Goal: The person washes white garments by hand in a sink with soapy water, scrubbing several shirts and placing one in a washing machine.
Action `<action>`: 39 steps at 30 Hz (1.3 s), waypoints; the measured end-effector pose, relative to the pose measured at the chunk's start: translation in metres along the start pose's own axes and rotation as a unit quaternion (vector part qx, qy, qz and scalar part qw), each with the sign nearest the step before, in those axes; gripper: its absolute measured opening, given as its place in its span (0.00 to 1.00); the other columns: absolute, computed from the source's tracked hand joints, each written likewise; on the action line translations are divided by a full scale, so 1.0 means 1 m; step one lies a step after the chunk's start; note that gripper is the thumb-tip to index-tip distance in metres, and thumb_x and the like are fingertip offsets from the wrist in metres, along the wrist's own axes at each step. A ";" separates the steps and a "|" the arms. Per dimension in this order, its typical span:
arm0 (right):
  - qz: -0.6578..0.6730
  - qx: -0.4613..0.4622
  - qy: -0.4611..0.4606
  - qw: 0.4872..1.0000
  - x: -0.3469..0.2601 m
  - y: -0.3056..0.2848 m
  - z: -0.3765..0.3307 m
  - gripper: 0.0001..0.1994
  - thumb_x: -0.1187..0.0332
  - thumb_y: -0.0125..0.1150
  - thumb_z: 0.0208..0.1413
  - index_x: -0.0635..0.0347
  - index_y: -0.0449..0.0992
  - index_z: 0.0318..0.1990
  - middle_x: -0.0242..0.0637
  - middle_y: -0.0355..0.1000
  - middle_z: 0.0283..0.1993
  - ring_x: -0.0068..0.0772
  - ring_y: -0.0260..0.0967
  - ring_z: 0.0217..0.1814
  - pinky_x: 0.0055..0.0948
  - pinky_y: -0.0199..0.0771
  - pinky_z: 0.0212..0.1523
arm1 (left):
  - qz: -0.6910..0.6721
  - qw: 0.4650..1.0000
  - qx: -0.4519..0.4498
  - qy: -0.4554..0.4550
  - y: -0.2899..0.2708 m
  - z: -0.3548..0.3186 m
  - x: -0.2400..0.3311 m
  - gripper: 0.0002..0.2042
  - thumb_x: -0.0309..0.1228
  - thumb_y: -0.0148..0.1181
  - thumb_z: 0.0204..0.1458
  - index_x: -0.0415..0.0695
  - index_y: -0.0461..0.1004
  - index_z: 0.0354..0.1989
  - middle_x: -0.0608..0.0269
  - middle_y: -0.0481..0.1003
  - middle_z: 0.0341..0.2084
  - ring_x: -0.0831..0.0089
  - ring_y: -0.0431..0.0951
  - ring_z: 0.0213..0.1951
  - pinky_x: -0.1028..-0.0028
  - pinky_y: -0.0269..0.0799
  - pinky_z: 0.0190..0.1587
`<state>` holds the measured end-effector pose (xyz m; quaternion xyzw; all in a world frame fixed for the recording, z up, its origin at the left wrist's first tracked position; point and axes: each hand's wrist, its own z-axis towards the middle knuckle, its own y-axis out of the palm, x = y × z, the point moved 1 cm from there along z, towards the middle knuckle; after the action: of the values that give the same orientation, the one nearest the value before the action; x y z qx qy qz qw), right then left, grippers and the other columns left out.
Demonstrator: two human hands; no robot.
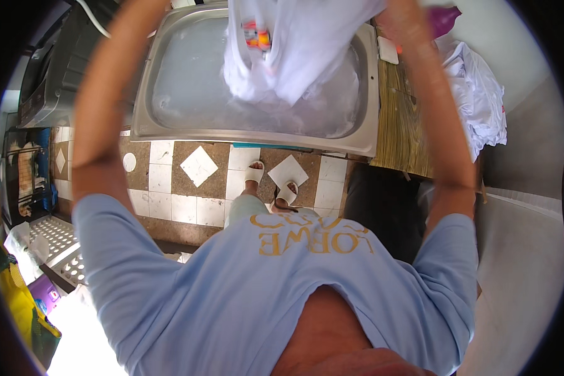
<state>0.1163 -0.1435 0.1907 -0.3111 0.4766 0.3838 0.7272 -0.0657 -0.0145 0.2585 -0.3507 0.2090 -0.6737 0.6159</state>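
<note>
One steel sink (169, 119) of cloudy water; above it hangs a white garment (301, 56), probably wet, heavy, limp and slippery, best gripped by bunched upper cloth. Right hand (402, 19) clamped on it; left hand out of view.

tiled floor (197, 166) | wooden counter (398, 125) | white laundry pile (482, 100) | perforated white basket (56, 241)
</note>
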 end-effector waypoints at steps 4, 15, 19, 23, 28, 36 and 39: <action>-0.198 -0.074 0.108 0.971 0.116 -0.001 -0.054 0.17 0.60 0.56 0.55 0.57 0.72 0.49 0.38 0.71 0.47 0.30 0.67 0.46 0.29 0.65 0.49 | -0.043 0.969 -0.083 -0.230 0.134 -0.119 -0.057 0.11 0.40 0.59 0.49 0.47 0.76 0.35 0.62 0.74 0.24 0.64 0.73 0.28 0.70 0.67 0.30; -0.429 -0.017 0.087 0.899 0.256 0.057 -0.079 0.22 0.56 0.51 0.54 0.53 0.67 0.55 0.53 0.70 0.43 0.55 0.65 0.47 0.49 0.64 0.47 | 0.012 0.928 -0.072 -0.366 0.263 -0.212 -0.044 0.23 0.54 0.51 0.51 0.56 0.71 0.51 0.48 0.60 0.54 0.47 0.67 0.49 0.52 0.66 0.45; -0.370 0.018 0.111 0.922 0.270 0.062 -0.069 0.21 0.58 0.52 0.53 0.55 0.67 0.53 0.50 0.70 0.42 0.52 0.67 0.47 0.50 0.66 0.45 | -0.014 0.927 -0.097 -0.363 0.283 -0.228 -0.075 0.20 0.46 0.52 0.53 0.49 0.71 0.50 0.41 0.67 0.46 0.45 0.69 0.46 0.57 0.66 0.47; -0.241 0.112 0.073 0.961 0.298 0.053 -0.054 0.19 0.57 0.52 0.55 0.57 0.68 0.50 0.47 0.72 0.39 0.49 0.70 0.44 0.44 0.70 0.43 | -0.011 0.920 -0.010 -0.392 0.289 -0.213 -0.085 0.17 0.40 0.52 0.53 0.42 0.71 0.46 0.39 0.72 0.36 0.45 0.71 0.43 0.58 0.66 0.46; 0.421 0.208 0.281 0.837 0.253 0.069 -0.045 0.18 0.53 0.50 0.58 0.59 0.71 0.44 0.39 0.73 0.38 0.38 0.71 0.39 0.35 0.72 0.42 | -0.160 0.809 0.198 -0.530 0.286 -0.167 -0.068 0.17 0.39 0.56 0.48 0.40 0.72 0.41 0.45 0.73 0.37 0.45 0.72 0.41 0.57 0.66 0.46; 0.407 0.177 0.357 0.822 0.260 0.054 -0.054 0.17 0.55 0.46 0.58 0.60 0.71 0.41 0.37 0.72 0.36 0.32 0.71 0.35 0.33 0.74 0.37 | 0.068 0.944 0.091 -0.311 0.276 -0.119 -0.015 0.16 0.41 0.62 0.42 0.41 0.74 0.33 0.49 0.75 0.32 0.57 0.75 0.34 0.64 0.67 0.36; 0.471 0.181 0.310 0.806 0.247 0.076 -0.050 0.14 0.59 0.46 0.57 0.60 0.71 0.39 0.36 0.71 0.35 0.30 0.70 0.33 0.32 0.73 0.34 | -0.071 0.898 0.049 -0.432 0.270 -0.120 -0.055 0.13 0.39 0.62 0.39 0.45 0.77 0.30 0.52 0.77 0.29 0.58 0.76 0.33 0.65 0.69 0.37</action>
<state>0.0909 -0.0811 -0.0635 -0.0133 0.8254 0.4690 0.3141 0.0310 -0.0201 -0.0267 -0.5907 -0.1368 -0.5073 0.6123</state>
